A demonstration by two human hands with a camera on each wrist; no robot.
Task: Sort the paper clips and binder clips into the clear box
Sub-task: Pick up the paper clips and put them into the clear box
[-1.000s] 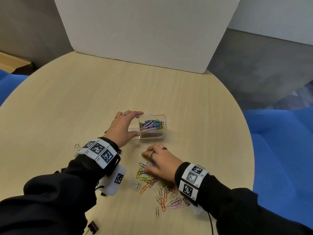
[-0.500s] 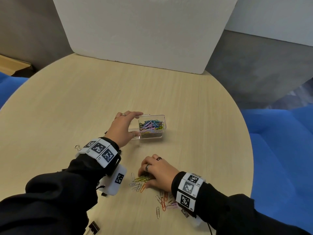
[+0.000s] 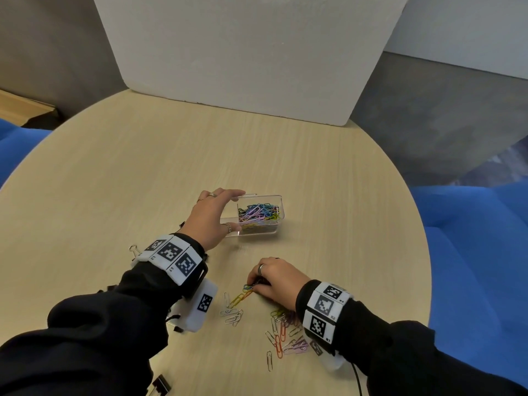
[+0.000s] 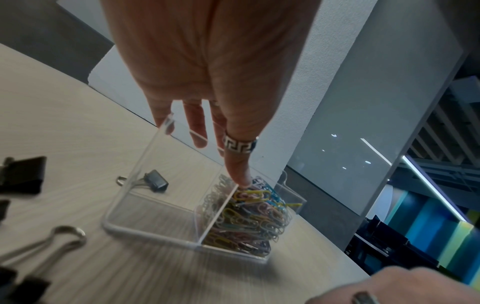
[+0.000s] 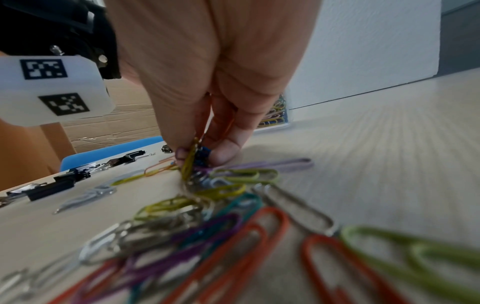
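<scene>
A clear box (image 3: 276, 208) with two compartments stands mid-table; its right compartment holds several coloured paper clips (image 3: 258, 212), its left one (image 4: 155, 214) looks empty. My left hand (image 3: 213, 217) grips the box's left end, thumb on the near wall (image 4: 237, 172). My right hand (image 3: 275, 278) rests low on the table nearer me and pinches a small bunch of paper clips (image 5: 193, 158) with thumb and fingers. More loose paper clips (image 3: 281, 331) lie scattered beside and behind that hand. Black binder clips (image 4: 154, 182) lie left of the box.
The round wooden table (image 3: 143, 172) has a white board (image 3: 243, 52) standing at its far edge. Blue seats (image 3: 471, 238) surround it. Another binder clip (image 3: 161, 384) sits at the near edge, and a silver-handled one (image 3: 134, 250) by my left wrist.
My right hand has pulled back toward me from near the box and curled its fingers onto the loose clips. The left hand has stayed on the box.
</scene>
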